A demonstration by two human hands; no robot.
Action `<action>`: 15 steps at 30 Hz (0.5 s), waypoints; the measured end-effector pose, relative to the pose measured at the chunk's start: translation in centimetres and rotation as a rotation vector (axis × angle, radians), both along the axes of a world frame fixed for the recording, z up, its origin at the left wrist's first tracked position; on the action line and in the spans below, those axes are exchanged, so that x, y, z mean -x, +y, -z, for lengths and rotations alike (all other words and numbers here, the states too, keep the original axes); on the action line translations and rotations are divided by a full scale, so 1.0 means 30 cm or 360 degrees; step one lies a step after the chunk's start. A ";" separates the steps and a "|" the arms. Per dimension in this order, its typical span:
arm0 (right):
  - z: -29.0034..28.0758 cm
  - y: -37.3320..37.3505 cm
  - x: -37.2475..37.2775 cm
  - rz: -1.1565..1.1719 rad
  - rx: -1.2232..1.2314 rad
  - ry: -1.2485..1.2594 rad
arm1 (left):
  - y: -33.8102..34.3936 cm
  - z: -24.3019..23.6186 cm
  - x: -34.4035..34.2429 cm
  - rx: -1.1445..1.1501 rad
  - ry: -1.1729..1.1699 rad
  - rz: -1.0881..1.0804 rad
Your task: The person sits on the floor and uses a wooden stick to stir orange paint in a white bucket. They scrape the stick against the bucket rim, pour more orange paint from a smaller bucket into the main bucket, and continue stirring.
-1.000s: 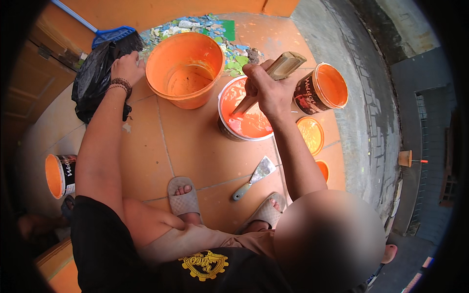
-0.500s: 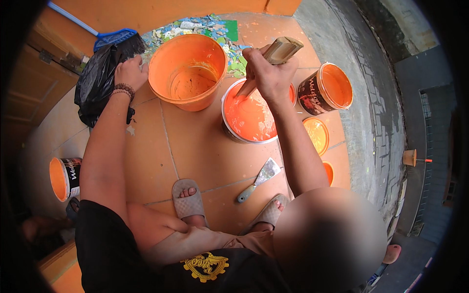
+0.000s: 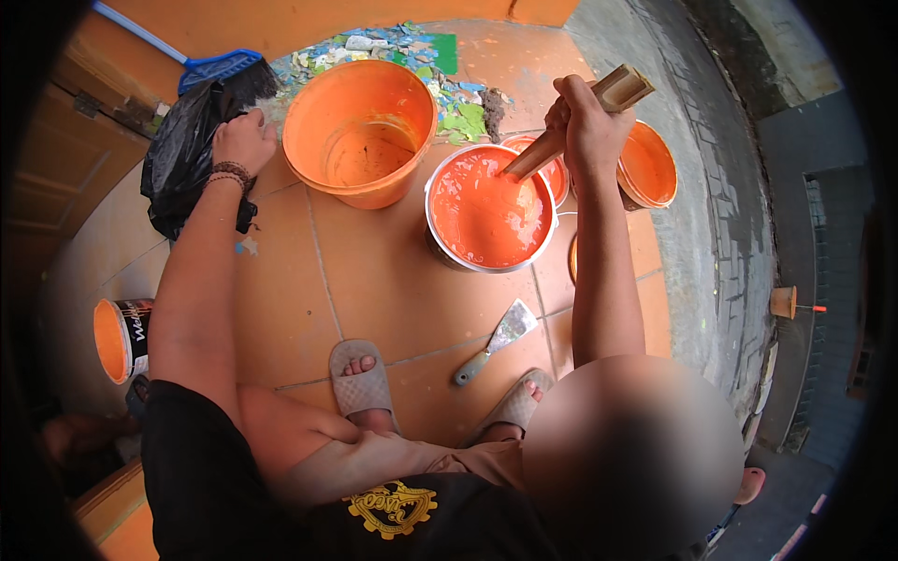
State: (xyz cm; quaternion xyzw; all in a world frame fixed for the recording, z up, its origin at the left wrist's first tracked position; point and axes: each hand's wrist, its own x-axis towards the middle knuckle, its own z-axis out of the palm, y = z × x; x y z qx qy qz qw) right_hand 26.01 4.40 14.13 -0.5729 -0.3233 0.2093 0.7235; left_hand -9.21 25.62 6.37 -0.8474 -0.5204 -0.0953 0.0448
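Observation:
My right hand (image 3: 591, 122) grips a wooden stick (image 3: 617, 92), which slants down into a white-rimmed bucket (image 3: 482, 215) of glossy orange paint. My left hand (image 3: 241, 150) is at a crumpled black plastic bag (image 3: 182, 150), fingers curled; what they hold, if anything, is hidden. Between them stands a larger orange tub (image 3: 357, 112) with orange residue at its bottom. A scraper (image 3: 496, 341) with a green-grey handle lies below the paint bucket, near my sandalled feet.
Smaller orange-filled buckets (image 3: 644, 161) stand at right, another (image 3: 114, 341) at lower left. A blue broom (image 3: 215, 70) and scattered flakes (image 3: 374, 47) lie by the orange wall. Grey pavement (image 3: 692, 234) runs along the right. A blurred round area hides the lower right.
My right hand and the stick have moved rightward, so the stick's lower end has shifted across the paint toward the bucket's right. My left hand has barely moved.

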 end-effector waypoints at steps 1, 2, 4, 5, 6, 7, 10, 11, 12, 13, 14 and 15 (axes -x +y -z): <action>-0.004 -0.007 -0.017 0.0060 -0.0010 0.0038 | 0.000 -0.001 -0.003 0.0003 -0.0005 0.0006; -0.007 -0.019 -0.033 0.0093 0.0013 0.0099 | 0.000 -0.003 -0.006 0.0007 -0.0011 0.0010; -0.004 -0.042 -0.057 0.0135 0.0050 0.0235 | -0.001 -0.005 -0.013 -0.0002 -0.0025 0.0023; 0.001 -0.056 -0.066 0.0129 0.0036 0.0292 | 0.000 -0.006 -0.016 -0.0016 -0.0034 0.0030; 0.006 -0.061 -0.075 0.0175 0.0064 0.0337 | 0.001 -0.008 -0.019 -0.0024 -0.0043 0.0034; 0.014 -0.070 -0.082 0.0193 0.0078 0.0379 | 0.002 -0.009 -0.022 -0.0030 -0.0038 0.0038; 0.042 -0.081 -0.093 0.0245 0.0095 0.0507 | 0.008 -0.011 -0.030 -0.0035 -0.0030 0.0045; 0.052 -0.082 -0.094 0.0284 0.0102 0.0561 | 0.010 -0.012 -0.031 -0.0041 -0.0029 0.0046; 0.060 -0.082 -0.094 0.0226 0.0093 0.0572 | 0.013 -0.014 -0.032 -0.0044 -0.0028 0.0050; 0.067 -0.080 -0.093 0.0190 0.0091 0.0591 | 0.014 -0.015 -0.032 -0.0043 -0.0021 0.0044; 0.072 -0.079 -0.093 0.0178 0.0107 0.0629 | 0.015 -0.018 -0.030 -0.0039 -0.0016 0.0040; 0.077 -0.082 -0.093 0.0090 0.0107 0.0642 | 0.014 -0.020 -0.026 -0.0036 -0.0015 0.0043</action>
